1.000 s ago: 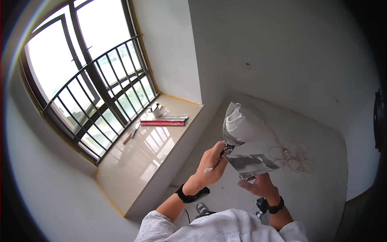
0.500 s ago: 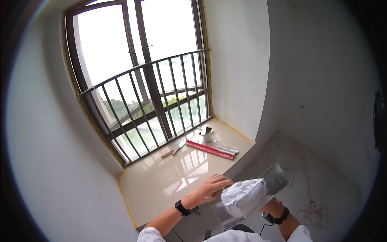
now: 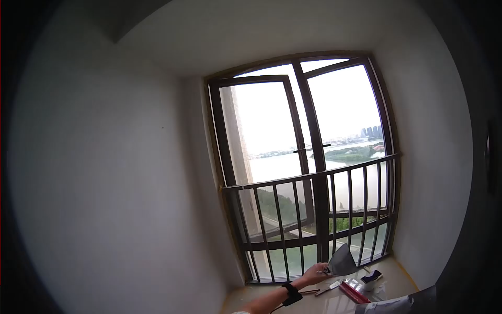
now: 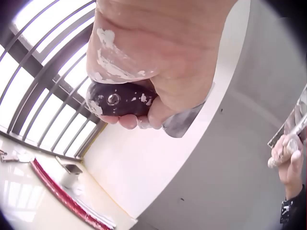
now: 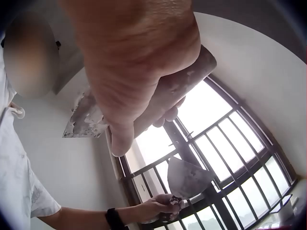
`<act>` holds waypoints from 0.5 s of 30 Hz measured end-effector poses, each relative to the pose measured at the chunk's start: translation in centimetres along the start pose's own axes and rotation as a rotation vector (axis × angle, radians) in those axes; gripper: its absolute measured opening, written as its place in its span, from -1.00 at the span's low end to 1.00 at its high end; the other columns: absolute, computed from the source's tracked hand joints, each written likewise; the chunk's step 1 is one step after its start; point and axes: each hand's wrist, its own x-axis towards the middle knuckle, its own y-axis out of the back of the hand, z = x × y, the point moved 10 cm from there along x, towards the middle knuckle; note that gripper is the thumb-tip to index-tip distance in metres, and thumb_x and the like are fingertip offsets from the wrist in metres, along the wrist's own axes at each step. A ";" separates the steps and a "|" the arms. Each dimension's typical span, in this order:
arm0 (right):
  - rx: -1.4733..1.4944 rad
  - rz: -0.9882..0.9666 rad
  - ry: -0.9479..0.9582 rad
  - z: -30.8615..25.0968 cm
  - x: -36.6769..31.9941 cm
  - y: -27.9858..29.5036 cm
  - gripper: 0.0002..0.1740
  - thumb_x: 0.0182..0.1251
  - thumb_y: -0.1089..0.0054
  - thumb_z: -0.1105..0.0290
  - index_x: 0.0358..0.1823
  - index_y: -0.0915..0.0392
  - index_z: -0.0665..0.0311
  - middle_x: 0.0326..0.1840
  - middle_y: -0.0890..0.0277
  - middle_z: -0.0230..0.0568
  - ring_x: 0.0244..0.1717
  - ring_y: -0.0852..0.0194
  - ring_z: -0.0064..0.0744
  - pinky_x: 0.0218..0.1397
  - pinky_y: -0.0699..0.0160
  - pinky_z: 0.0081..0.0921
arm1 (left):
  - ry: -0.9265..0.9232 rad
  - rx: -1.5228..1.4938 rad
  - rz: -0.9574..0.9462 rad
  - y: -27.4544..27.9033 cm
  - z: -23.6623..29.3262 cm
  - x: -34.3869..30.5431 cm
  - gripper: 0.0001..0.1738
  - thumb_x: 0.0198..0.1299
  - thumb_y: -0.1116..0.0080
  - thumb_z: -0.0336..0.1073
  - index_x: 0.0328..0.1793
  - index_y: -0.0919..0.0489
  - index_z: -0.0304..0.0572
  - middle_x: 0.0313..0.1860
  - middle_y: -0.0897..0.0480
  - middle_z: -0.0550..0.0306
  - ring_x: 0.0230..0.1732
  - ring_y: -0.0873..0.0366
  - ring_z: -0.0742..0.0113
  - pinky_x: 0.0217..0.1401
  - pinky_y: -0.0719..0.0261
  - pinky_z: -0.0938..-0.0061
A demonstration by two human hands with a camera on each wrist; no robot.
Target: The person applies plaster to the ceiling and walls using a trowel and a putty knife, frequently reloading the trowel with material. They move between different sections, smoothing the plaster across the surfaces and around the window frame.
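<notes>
My left hand (image 3: 315, 273) grips a wide putty knife; its blade (image 3: 342, 261) points up in front of the railing in the head view. In the left wrist view the fingers are curled round its dark, putty-flecked handle (image 4: 124, 98), with white smears on the hand. My right hand (image 5: 134, 62) holds a plastering trowel by its thick handle (image 5: 177, 86). The trowel's blade (image 5: 86, 117), smeared with putty, shows beyond that hand. In the head view only part of the trowel (image 3: 405, 304) appears at the bottom right, and the right hand is out of frame.
A window with a dark railing (image 3: 314, 180) rises ahead above a glossy sill (image 3: 246, 295). On the sill lie a red bar (image 3: 354, 292), a small scraper (image 3: 329, 287) and a white container (image 3: 371, 277). Walls flank the window on both sides.
The head view has swung up and left toward the window. The thick white putty heaped on the putty knife earlier, then over the trowel, no longer shows on the knife's blade.
</notes>
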 end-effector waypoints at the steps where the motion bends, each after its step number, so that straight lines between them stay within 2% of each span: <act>1: 0.053 0.045 -0.001 1.0 1.8 -0.2 -0.54 0.27 -0.33 0.38 0.19 -0.50 0.32 0.14 -0.58 -0.08 0.19 -0.51 -0.15 0.31 -0.43 -0.24 | 0.102 0.126 0.063 2.6 -4.3 2.2 -0.65 0.14 -0.34 -0.10 -0.14 -0.66 -0.25 -0.30 -0.71 -0.12 -0.27 -0.68 0.05 -0.14 -0.57 0.27; 2: 0.108 0.082 -0.006 1.7 3.8 -1.2 -0.53 0.26 -0.33 0.37 0.19 -0.50 0.31 0.14 -0.58 -0.07 0.19 -0.51 -0.12 0.31 -0.44 -0.23 | 0.180 0.207 0.072 6.3 -1.8 3.0 -0.63 0.11 -0.32 -0.08 -0.20 -0.66 -0.28 -0.35 -0.69 -0.18 -0.30 -0.68 -0.03 -0.18 -0.58 0.24; 3: 0.159 0.112 -0.013 2.4 5.9 -2.3 -0.53 0.25 -0.34 0.35 0.19 -0.50 0.30 0.14 -0.57 -0.06 0.19 -0.51 -0.10 0.30 -0.44 -0.22 | 0.148 0.213 0.154 9.1 -2.6 4.3 -0.65 0.13 -0.28 -0.09 -0.23 -0.65 -0.30 -0.39 -0.67 -0.20 -0.33 -0.68 -0.03 -0.20 -0.57 0.21; 4: 0.206 0.132 -0.021 3.2 7.8 -3.7 -0.52 0.25 -0.35 0.34 0.19 -0.51 0.29 0.15 -0.57 -0.05 0.19 -0.51 -0.08 0.30 -0.45 -0.21 | 0.142 0.265 0.221 11.8 -1.6 5.0 -0.64 0.13 -0.29 -0.10 -0.25 -0.65 -0.33 -0.43 -0.66 -0.18 -0.40 -0.66 0.05 -0.26 -0.56 0.22; 5: 0.245 0.138 -0.043 4.2 9.2 -5.1 -0.51 0.24 -0.36 0.33 0.18 -0.51 0.27 0.15 -0.57 -0.05 0.19 -0.51 -0.05 0.30 -0.45 -0.20 | 0.262 0.188 0.251 13.9 -4.0 5.8 -0.66 0.14 -0.31 -0.15 -0.31 -0.63 -0.38 -0.53 -0.63 -0.06 -0.50 -0.61 0.26 -0.36 -0.53 0.29; 6: 0.269 0.123 -0.087 5.2 9.1 -6.0 -0.51 0.23 -0.37 0.31 0.18 -0.51 0.26 0.15 -0.57 -0.04 0.19 -0.52 -0.03 0.30 -0.46 -0.19 | 0.305 0.081 0.260 15.9 -2.1 6.0 -0.69 0.16 -0.32 -0.20 -0.37 -0.61 -0.39 -0.61 -0.57 0.12 -0.53 -0.54 0.47 -0.45 -0.48 0.38; 7: 0.275 0.089 -0.156 6.5 7.7 -6.6 -0.50 0.22 -0.38 0.30 0.18 -0.52 0.25 0.16 -0.57 -0.03 0.19 -0.52 -0.01 0.30 -0.46 -0.18 | 0.301 -0.009 0.319 17.3 -3.0 6.9 -0.72 0.17 -0.33 -0.23 -0.38 -0.61 -0.36 -0.63 -0.53 0.23 -0.52 -0.49 0.56 -0.46 -0.45 0.44; 8: 0.266 0.046 -0.244 8.1 5.2 -6.7 -0.49 0.21 -0.39 0.28 0.18 -0.52 0.24 0.16 -0.57 -0.02 0.19 -0.52 0.01 0.29 -0.47 -0.17 | 0.275 -0.003 0.345 18.7 -4.6 8.0 -0.73 0.16 -0.33 -0.22 -0.35 -0.63 -0.34 -0.62 -0.55 0.24 -0.51 -0.48 0.57 -0.45 -0.44 0.46; 9: 0.246 -0.003 -0.341 9.6 2.1 -6.4 -0.48 0.20 -0.40 0.27 0.18 -0.52 0.23 0.16 -0.57 -0.02 0.19 -0.52 0.04 0.29 -0.47 -0.16 | 0.343 0.133 0.360 19.7 -6.0 9.0 -0.72 0.17 -0.33 -0.20 -0.34 -0.64 -0.33 -0.60 -0.56 0.26 -0.50 -0.48 0.58 -0.44 -0.45 0.49; 10: 0.222 -0.052 -0.437 10.6 -0.8 -5.3 -0.48 0.19 -0.40 0.26 0.18 -0.53 0.22 0.17 -0.57 -0.01 0.19 -0.53 0.06 0.29 -0.48 -0.16 | 0.291 0.081 0.354 19.9 -2.9 9.7 -0.66 0.19 -0.35 -0.13 -0.38 -0.64 -0.32 -0.61 -0.54 0.28 -0.53 -0.47 0.59 -0.46 -0.43 0.51; 11: 0.174 -0.077 -0.438 11.2 -1.0 -4.5 -0.47 0.17 -0.41 0.25 0.17 -0.53 0.22 0.12 -0.58 0.03 0.12 -0.56 0.15 0.21 -0.54 -0.11 | 0.334 0.080 0.355 19.9 -2.2 10.6 -0.59 0.21 -0.37 -0.05 -0.40 -0.64 -0.30 -0.63 -0.52 0.30 -0.56 -0.44 0.60 -0.49 -0.38 0.54; 12: 0.072 -0.157 -0.462 12.2 -2.5 -5.8 -0.46 0.17 -0.40 0.26 0.18 -0.52 0.22 0.13 -0.57 0.03 0.14 -0.54 0.15 0.24 -0.52 -0.09 | 0.305 0.123 0.355 20.3 -3.7 12.0 -0.54 0.22 -0.37 0.02 -0.39 -0.66 -0.29 -0.61 -0.53 0.31 -0.57 -0.42 0.60 -0.52 -0.34 0.55; 13: -0.019 -0.230 -0.472 13.0 -4.0 -6.8 -0.46 0.18 -0.40 0.28 0.19 -0.52 0.23 0.14 -0.56 0.03 0.16 -0.53 0.14 0.26 -0.49 -0.08 | 0.385 0.143 0.327 20.4 -6.2 13.0 -0.51 0.23 -0.35 0.07 -0.39 -0.66 -0.28 -0.62 -0.51 0.32 -0.57 -0.39 0.61 -0.53 -0.30 0.56; 14: -0.031 -0.282 -0.503 13.9 -4.6 -7.0 -0.46 0.18 -0.40 0.28 0.19 -0.52 0.23 0.14 -0.56 0.03 0.16 -0.53 0.14 0.26 -0.49 -0.08 | 0.261 0.139 0.335 19.8 -4.8 14.4 -0.47 0.24 -0.33 0.11 -0.43 -0.63 -0.28 -0.62 -0.49 0.33 -0.58 -0.35 0.61 -0.52 -0.29 0.55; 15: -0.134 -0.260 -0.446 14.0 -3.7 -7.4 -0.46 0.19 -0.39 0.29 0.20 -0.51 0.23 0.16 -0.55 0.02 0.18 -0.51 0.14 0.27 -0.46 -0.06 | 0.273 0.203 0.347 19.1 -4.2 15.5 -0.46 0.24 -0.32 0.12 -0.44 -0.61 -0.28 -0.60 -0.48 0.34 -0.55 -0.35 0.61 -0.49 -0.30 0.54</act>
